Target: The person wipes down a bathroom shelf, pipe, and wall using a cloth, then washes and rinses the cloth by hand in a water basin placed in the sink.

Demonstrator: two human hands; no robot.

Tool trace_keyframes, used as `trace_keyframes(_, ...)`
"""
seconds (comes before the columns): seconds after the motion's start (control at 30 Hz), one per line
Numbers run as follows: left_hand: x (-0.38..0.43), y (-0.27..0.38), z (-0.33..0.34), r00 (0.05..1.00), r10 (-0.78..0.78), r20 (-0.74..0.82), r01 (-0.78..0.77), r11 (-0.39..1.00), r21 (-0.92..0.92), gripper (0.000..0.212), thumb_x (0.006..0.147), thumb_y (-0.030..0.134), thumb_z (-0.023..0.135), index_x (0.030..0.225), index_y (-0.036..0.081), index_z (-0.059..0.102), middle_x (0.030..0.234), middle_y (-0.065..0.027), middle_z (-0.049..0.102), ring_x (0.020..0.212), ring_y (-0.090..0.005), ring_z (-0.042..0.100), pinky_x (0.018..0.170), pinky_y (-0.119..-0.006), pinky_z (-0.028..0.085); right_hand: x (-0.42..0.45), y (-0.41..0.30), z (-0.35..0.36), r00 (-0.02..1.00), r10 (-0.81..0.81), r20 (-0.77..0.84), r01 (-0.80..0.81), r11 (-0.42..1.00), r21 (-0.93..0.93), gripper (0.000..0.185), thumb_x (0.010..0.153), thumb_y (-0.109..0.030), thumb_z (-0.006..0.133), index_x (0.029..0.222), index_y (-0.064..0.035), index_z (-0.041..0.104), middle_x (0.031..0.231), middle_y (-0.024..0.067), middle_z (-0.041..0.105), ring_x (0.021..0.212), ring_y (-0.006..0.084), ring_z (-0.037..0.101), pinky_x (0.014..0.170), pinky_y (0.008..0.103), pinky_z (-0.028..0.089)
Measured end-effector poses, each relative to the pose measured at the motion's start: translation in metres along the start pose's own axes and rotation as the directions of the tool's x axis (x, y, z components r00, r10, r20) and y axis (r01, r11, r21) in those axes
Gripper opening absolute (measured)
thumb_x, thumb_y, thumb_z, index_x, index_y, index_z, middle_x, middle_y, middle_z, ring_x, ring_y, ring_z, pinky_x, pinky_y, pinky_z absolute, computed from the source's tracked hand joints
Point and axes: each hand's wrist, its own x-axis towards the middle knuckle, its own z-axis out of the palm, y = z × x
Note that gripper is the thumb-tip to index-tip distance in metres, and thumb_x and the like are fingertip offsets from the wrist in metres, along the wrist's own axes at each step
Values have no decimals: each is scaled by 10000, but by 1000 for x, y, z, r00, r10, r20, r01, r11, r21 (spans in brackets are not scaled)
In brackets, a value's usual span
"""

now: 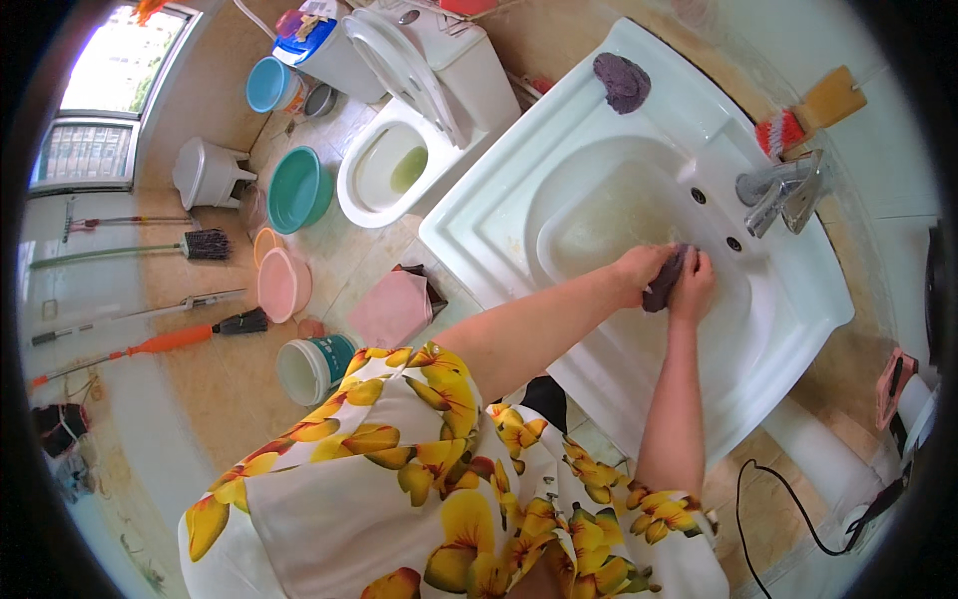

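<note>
Over the basin of a white ceramic sink (778,352), both my hands are closed on a dark purple cloth (661,286). My left hand (642,271) grips its left side and my right hand (693,290) its right side, so the cloth is bunched between them. Cloudy water (610,221) stands in the basin below. A second purple cloth (623,82) lies crumpled on the sink's far left corner, apart from my hands. The chrome faucet (786,193) is at the back of the sink. My fingers partly hide the held cloth.
A brush with red bristles (780,133) rests behind the faucet. Left of the sink stand a toilet (355,206) with its lid raised, a green basin (299,191), a pink basin (284,284) and a white bucket (299,374). A black cable (793,498) hangs at the lower right.
</note>
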Motion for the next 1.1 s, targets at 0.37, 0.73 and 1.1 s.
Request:
trace_keyframes(0.37, 49, -18, -68, 992, -98, 77, 119, 924, -364, 494, 985, 511, 377, 1061, 61, 565, 981, -153, 625, 885, -301, 612, 834, -484, 507, -72, -91, 17, 942, -335, 27, 319, 917, 239, 321, 908, -295, 607, 1021, 5, 596, 916, 164, 670, 793, 287, 630, 732, 391, 486)
trace_keyframes(0.73, 9, -9, -24, 990, 9, -143, -3, 999, 40, 406, 990, 464, 428, 1096, 93, 553, 1131, -97, 606, 1047, -260, 546, 993, -505, 393, -15, 31, 12, 985, 165, 49, -150, 961, -231, 413, 916, -407, 564, 1097, -37, 578, 1027, 268, 643, 949, 448, 613, 785, 516, 467)
trace_keyframes(1.1, 28, -23, -6, 985, 107, 135, -100, 993, -60, 322, 997, 368, 465, 1079, 85, 593, 1070, -49, 626, 1014, -183, 567, 836, -408, 498, -4, 10, 6, 1000, 6, 21, -7, 1000, 7, 376, 943, -387, 530, 1000, -24, 609, 915, 200, 663, 794, 388, 629, 720, 467, 485)
